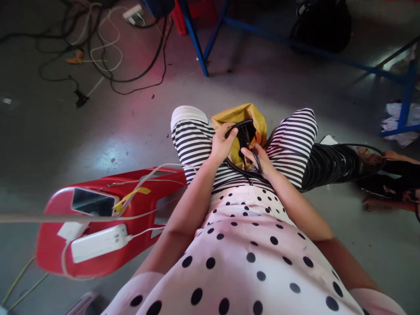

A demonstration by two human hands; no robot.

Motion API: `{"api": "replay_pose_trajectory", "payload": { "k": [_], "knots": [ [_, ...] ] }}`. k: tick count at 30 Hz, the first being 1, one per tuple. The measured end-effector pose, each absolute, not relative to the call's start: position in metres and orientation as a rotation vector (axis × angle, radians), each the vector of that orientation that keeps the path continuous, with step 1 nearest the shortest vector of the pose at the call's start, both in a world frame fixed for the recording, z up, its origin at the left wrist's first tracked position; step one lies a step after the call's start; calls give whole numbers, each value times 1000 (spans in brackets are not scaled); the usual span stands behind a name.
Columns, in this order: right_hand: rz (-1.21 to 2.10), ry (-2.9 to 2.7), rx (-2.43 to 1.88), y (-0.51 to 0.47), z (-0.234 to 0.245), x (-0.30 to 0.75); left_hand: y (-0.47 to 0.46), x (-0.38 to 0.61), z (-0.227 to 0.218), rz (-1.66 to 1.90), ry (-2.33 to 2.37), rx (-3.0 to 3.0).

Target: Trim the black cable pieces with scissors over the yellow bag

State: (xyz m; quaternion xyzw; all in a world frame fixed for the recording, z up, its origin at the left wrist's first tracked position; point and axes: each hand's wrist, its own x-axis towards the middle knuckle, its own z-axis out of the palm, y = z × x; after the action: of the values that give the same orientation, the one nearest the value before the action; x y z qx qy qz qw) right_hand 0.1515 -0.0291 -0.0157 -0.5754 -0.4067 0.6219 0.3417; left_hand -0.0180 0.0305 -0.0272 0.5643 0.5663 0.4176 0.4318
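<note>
I sit with a yellow bag (238, 114) between my striped knees. My left hand (222, 143) is curled round a loop of black cable (236, 124) at the bag's mouth. My right hand (257, 158) pinches the same black cable lower down, near a small dark part with an orange bit (246, 139). The cable loops under both hands across my lap.
A red stool (52, 249) at my left carries a phone (92, 202), a white power bank (98, 243) and white leads. A big coil of black cable (331, 165) lies at my right. Another person's hands (393, 155) show at the right edge. Blue frame legs (197, 43) and tangled wires (108, 52) lie ahead.
</note>
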Motion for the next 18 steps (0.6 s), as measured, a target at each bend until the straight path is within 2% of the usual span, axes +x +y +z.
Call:
{"api": "replay_pose_trajectory", "payload": {
  "k": [7,18],
  "knots": [
    [1597,-1017,-1476,-22,-15,158,26,-14,-9,921,1400,1532],
    [1560,-1048,-1461,-19,-7,162,23,-11,-3,905,1373,1576]
  ]
}}
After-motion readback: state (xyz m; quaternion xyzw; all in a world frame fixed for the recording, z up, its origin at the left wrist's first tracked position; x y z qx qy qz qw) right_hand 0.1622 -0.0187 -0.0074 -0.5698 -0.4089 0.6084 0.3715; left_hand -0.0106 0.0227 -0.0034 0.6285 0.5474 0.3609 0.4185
